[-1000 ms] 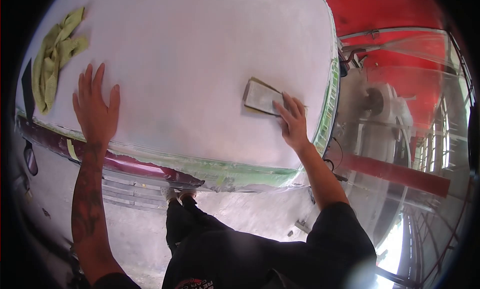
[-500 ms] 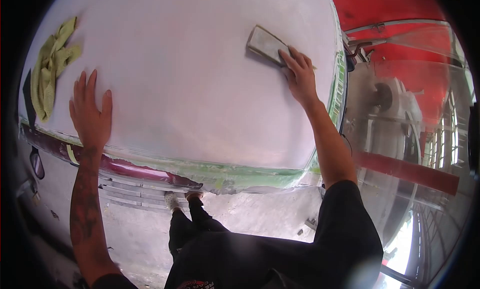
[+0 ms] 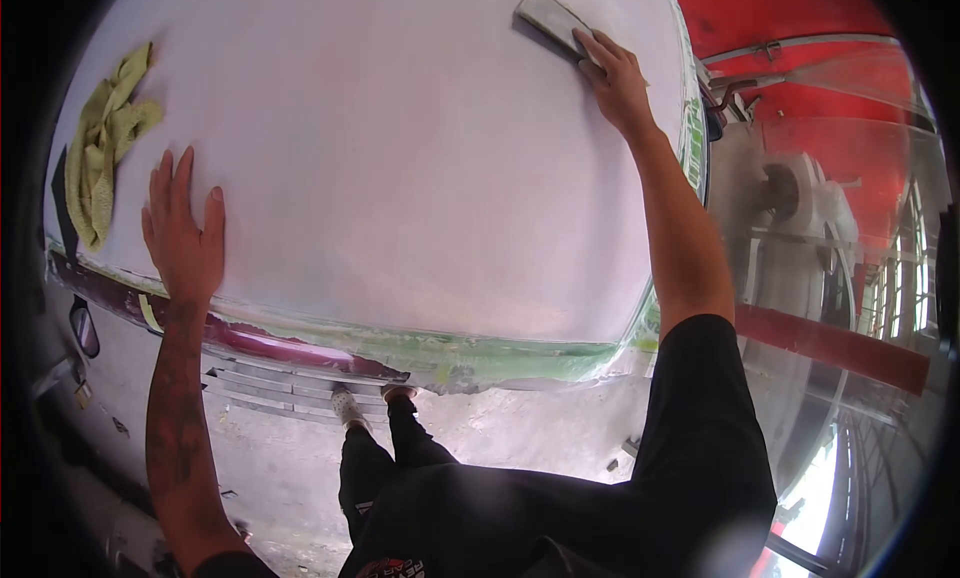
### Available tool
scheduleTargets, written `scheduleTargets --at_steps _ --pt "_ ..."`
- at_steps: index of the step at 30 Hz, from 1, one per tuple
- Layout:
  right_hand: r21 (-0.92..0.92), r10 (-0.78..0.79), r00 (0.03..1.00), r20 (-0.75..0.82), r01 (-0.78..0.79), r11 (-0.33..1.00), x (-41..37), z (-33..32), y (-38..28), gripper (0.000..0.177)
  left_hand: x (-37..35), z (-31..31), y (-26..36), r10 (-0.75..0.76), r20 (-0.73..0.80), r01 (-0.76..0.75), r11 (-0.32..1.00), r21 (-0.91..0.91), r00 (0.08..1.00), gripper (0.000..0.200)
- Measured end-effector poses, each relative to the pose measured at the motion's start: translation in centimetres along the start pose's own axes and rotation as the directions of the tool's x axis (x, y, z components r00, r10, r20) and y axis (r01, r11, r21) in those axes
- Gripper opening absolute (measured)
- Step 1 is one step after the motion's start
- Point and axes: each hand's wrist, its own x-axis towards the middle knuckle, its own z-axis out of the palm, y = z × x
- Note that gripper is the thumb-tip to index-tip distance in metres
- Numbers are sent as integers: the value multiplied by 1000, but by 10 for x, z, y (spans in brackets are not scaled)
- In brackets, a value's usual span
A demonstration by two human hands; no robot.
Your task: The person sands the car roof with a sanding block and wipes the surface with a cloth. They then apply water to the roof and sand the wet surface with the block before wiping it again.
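Observation:
A wide, pale, smooth vehicle panel (image 3: 400, 198) lies in front of me, edged with green and maroon paint. My right hand (image 3: 615, 78) grips the near end of a long grey sanding block (image 3: 552, 20), which rests on the panel's far right part. The fingers wrap over the block and partly hide it. Flat on the left of the panel is my left hand (image 3: 188, 228), its fingers stretched out and holding nothing. A crumpled yellow-green cloth (image 3: 100, 158) lies just beyond it to the left.
Along the near edge runs a green and maroon strip (image 3: 480, 360). My feet (image 3: 350, 406) stand on the concrete floor (image 3: 500, 428) below it. To the right are a red surface (image 3: 800, 18), a red beam (image 3: 830, 348) and translucent sheeting.
My right hand has slid the sanding block farther away and slightly right across the panel. My left hand stays in place.

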Motion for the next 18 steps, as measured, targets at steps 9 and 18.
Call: scheduleTargets --at_steps 9,18 --pt "-22 -95 985 146 100 995 -159 -42 -67 62 2 -1 2 -4 9 4 1000 30 1000 57" --pt "-83 -66 997 -32 63 995 -46 2 -62 47 2 3 -1 -5 -17 5 999 38 1000 55"
